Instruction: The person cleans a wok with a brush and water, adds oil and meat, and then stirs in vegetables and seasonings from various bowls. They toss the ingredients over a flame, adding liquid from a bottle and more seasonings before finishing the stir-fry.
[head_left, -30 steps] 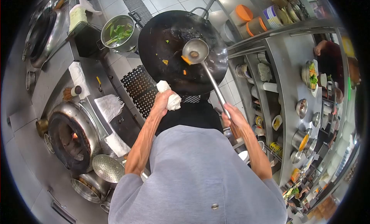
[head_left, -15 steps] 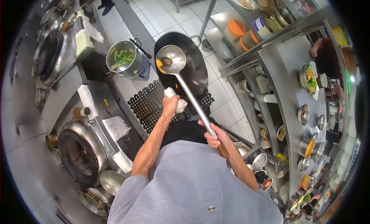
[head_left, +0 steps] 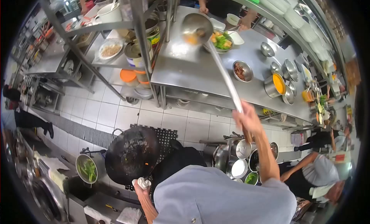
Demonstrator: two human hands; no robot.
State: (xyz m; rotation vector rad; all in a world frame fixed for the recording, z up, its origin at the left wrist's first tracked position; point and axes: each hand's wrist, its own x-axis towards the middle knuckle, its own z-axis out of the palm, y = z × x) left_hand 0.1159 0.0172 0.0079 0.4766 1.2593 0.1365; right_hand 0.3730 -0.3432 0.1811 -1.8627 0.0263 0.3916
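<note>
My left hand (head_left: 142, 185) grips the handle of a black wok (head_left: 132, 154) through a white cloth (head_left: 143, 182), holding the wok low at my left side. My right hand (head_left: 246, 122) is shut on the long handle of a steel ladle (head_left: 196, 28), stretched out across the aisle. The ladle's bowl holds bits of orange and brown food and hangs over the steel counter (head_left: 200, 73), right beside a plate of green and orange vegetables (head_left: 221, 41). A few food scraps stick inside the wok.
Steel bowls and a pot of orange sauce (head_left: 278, 84) line the counter. Seasoning containers (head_left: 243, 162) sit below my right arm. A pot of greens (head_left: 88, 169) stands by the stove. Another person (head_left: 320, 174) bends at the right; others stand behind the counter and at far left.
I have turned from the stove to the counter. The ladle left the wok and swung out over the counter toward the plate. The wok dropped to my left side.
</note>
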